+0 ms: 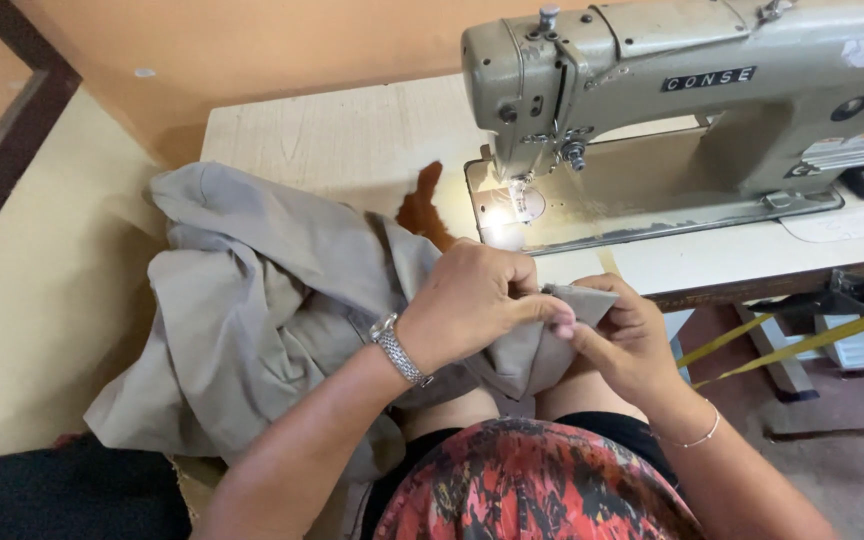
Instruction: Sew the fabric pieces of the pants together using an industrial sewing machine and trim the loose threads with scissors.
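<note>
A grey cloth garment [252,290] lies bunched over the left end of the sewing table and hangs down into my lap. My left hand [472,300], with a metal watch on the wrist, pinches a folded corner of the cloth near the table's front edge. My right hand [627,335], wearing a thin bracelet, grips the same corner from the other side, its fingers curled under the fabric. Both hands meet just in front of the olive-green sewing machine [672,90], below its needle area [522,195], which is lit by a small lamp.
The pale wooden sewing table [342,130] stands against an orange wall. A brown stain or hole [424,210] marks the top beside the machine bed. Yellow straps [782,345] and the metal frame show under the table at right. A yellowish floor lies to the left.
</note>
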